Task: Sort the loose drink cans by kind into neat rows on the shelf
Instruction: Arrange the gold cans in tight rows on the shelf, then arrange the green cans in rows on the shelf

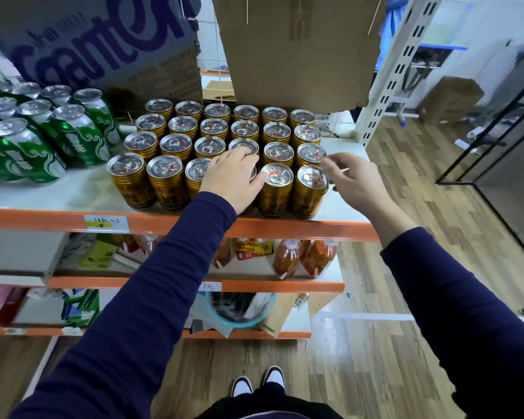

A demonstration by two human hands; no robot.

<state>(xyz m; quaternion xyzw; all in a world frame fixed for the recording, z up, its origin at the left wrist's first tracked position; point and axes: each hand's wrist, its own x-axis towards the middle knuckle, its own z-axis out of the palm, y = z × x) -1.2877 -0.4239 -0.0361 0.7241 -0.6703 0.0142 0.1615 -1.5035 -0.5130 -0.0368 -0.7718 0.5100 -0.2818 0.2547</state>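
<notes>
Left hand (232,176) grasps a gold can (253,176) in the near row, right hand (353,179) released beside the right column; I'd seat it flush on the shelf (73,192), green cans (43,131) far left.

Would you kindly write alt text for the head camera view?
A person's left hand rests on a front-row can in a neat block of gold cans on a shelf, right hand hovering open beside it. Green cans stand further left.
</notes>
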